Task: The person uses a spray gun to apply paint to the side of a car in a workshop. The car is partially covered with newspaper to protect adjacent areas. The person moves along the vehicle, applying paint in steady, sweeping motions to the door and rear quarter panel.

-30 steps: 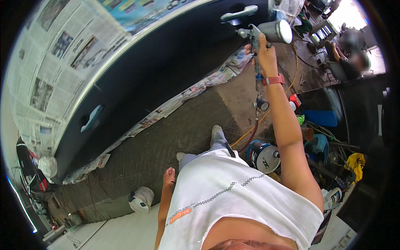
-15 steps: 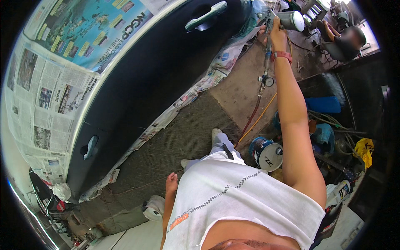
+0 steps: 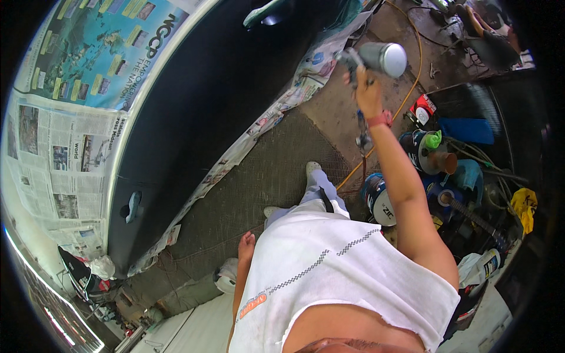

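My right hand (image 3: 368, 94) is closed around a spray gun (image 3: 353, 57) with a silver cup (image 3: 384, 59). A dial-like air fitting (image 3: 363, 140) hangs below the wrist, blurred. The gun is held a little right of a dark car side panel (image 3: 194, 112), apart from it. The panel carries two door handles, a near one (image 3: 134, 206) and a far one (image 3: 268, 13). Newspaper sheets (image 3: 65, 141) cover the car above the panel, and a masking strip (image 3: 235, 150) edges its bottom. Low at my side, my left hand (image 3: 246, 244) has loosely curled fingers, with nothing visible in them.
A yellow hose (image 3: 419, 59) runs over the floor at the right. Paint buckets (image 3: 379, 203), a blue box-like thing (image 3: 468, 130), a guitar (image 3: 450, 200) and a yellow bag (image 3: 523, 204) crowd my right side. A white container (image 3: 226, 277) stands behind my left hand. Part of a seated person (image 3: 485, 41) shows far right.
My right hand has drawn the spray gun nearer to me and slightly left, its elbow more bent. The view has shifted, showing more buckets. My left hand stays low at my side.
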Demonstrator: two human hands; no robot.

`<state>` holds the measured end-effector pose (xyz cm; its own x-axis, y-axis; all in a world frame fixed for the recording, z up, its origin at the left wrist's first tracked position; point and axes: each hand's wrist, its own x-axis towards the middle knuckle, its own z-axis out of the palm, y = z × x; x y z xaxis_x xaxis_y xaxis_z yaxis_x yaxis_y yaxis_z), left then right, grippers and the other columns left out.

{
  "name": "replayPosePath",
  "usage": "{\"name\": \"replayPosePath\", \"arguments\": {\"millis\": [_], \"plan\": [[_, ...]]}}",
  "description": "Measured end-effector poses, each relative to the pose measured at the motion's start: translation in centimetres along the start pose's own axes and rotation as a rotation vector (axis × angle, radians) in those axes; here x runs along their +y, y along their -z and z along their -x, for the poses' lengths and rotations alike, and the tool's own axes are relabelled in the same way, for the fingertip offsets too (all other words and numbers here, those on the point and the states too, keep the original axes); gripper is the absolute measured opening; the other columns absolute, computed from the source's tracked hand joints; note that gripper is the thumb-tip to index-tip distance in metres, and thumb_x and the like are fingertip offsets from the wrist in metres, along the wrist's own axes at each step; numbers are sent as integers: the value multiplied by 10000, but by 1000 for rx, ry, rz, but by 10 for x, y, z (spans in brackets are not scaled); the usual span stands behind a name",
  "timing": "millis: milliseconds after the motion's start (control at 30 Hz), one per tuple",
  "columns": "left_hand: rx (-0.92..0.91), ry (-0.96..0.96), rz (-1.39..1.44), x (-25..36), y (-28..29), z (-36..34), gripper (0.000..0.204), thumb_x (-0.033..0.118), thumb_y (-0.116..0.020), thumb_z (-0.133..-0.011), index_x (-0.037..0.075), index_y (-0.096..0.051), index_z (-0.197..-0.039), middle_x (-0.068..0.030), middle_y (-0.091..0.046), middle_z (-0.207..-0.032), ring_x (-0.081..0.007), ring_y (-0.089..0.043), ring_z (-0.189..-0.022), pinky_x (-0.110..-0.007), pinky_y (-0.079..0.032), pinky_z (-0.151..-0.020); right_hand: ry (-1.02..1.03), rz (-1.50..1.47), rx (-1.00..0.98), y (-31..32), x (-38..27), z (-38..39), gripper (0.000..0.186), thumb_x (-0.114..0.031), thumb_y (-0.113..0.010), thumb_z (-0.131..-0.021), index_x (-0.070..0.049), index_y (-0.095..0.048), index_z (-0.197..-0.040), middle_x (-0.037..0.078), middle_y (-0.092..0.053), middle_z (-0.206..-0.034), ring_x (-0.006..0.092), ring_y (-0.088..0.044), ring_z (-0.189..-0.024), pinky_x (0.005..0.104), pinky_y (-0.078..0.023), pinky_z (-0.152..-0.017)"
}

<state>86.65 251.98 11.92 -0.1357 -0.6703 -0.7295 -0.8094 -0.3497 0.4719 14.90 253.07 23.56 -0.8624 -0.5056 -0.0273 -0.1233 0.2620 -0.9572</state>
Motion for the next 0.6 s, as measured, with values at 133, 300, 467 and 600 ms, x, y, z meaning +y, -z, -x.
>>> {"name": "replayPosePath", "arguments": {"millis": [133, 300, 467, 600], "plan": [[-18, 12, -131, 44, 4, 19, 485, 305, -632, -1000, 18, -565, -1384, -161, -691, -1241, -244, -657, -1128, -356, -492, -995, -134, -212, -219, -24, -7, 71, 425, -400, -526, -1055, -35, -730, -975, 11, -725, -799, 85, -557, -531, 266, -442, -490], [-399, 9, -378, 116, 33, 71, 458, 342, -628, -979, 56, -615, -1337, -129, -718, -1195, -222, -660, -1125, -351, -498, -986, -226, -96, -103, -27, 31, 52, 512, -482, -507, -1047, -24, -733, -1020, 21, -726, -815, 106, -595, -555, 276, -459, -469], [-746, 74, -552, 57, 59, 114, 551, 481, -669, -878, 105, -675, -1281, -115, -704, -1262, -232, -635, -1189, -371, -479, -1026, -202, 16, 235, -43, 51, 29, 598, -559, -424, -1047, -48, -733, -1025, 48, -738, -859, 131, -634, -584, 282, -473, -451], [-850, 137, -401, 103, 51, 173, 646, 491, -690, -844, 89, -637, -1347, -142, -631, -1387, -275, -585, -1272, -389, -448, -1071, -284, -92, 31, -64, 44, 61, 610, -560, -421, -1050, -15, -690, -1110, 71, -738, -980, 172, -698, -773, 276, -503, -493]]}}
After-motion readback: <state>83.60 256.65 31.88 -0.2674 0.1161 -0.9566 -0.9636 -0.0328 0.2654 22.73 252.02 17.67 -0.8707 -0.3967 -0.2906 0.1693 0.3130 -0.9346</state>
